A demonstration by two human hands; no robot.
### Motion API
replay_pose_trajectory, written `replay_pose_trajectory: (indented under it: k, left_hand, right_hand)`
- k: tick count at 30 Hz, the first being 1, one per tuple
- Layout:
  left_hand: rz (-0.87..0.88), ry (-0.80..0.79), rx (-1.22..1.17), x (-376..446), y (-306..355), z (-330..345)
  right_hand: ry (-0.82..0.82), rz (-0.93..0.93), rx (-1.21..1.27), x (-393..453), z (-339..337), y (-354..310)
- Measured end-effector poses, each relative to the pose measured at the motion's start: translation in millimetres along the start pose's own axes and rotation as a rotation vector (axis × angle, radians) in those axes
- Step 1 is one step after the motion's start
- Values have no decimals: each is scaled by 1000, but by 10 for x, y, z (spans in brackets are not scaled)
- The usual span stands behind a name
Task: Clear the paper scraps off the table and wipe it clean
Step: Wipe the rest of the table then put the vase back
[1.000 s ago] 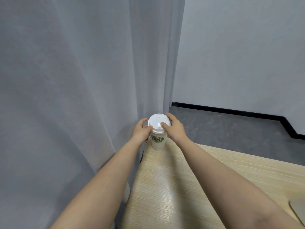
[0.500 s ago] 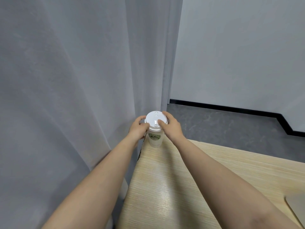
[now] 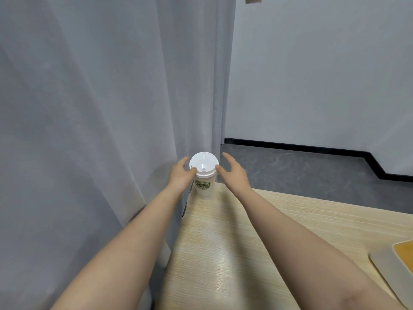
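A single head-worn camera looks forward and down along both outstretched forearms. The left hand point(image 3: 180, 175) and right hand point(image 3: 233, 173) sit far from the lens, near mid-frame. Between their fingers point(image 3: 226, 156) stands a lidded paper cup point(image 3: 203, 174) at the wooden table point(image 3: 223, 253) corner. Beyond the fingertips hang a grey curtain point(image 3: 89, 108) and a wall. Wide-angle bending shows at the edges.

— What's the surface?

— A light wood-grain table point(image 3: 234, 253); its far corner sits between the two hands.

— What lies on it?

— A cup point(image 3: 203, 175) with a white lid and a green logo stands upright at that corner, just beside the left thumb, slightly clear of the right fingers. A flat grey pad point(image 3: 393, 271) lies at the right edge, well behind the hands.
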State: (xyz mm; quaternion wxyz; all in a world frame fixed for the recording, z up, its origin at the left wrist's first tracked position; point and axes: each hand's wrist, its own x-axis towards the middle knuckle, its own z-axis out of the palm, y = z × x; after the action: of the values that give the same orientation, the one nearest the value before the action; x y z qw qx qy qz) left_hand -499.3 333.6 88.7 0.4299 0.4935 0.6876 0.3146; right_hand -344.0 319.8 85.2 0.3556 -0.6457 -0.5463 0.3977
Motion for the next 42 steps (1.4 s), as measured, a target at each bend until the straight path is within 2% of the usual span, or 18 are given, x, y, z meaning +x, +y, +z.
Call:
replay_pose_trajectory:
  k: [9,13,16,22,31,42]
  left_hand:
    - [196,12,50,-472,301,319]
    - [361,-29,65,-874,494,691]
    - [454,-130,94,-1171,616,1063]
    - [534,-393,178,-1741,751,1957]
    - [557,-679,110,-2827,755,3390]
    - [606,-811,148,-3704,373,5114]
  right_hand:
    - [180,-12,14,-607,-831,211]
    - [280,14,35,-965,-1250,382]
    - [350,10,45,-1269,-1569,548]
    - [532,58,28,-1944,-2275,1053]
    - [806,206,76,-3003,-3249,2123]
    - [1090,307,-17,-3919,-4091,3518]
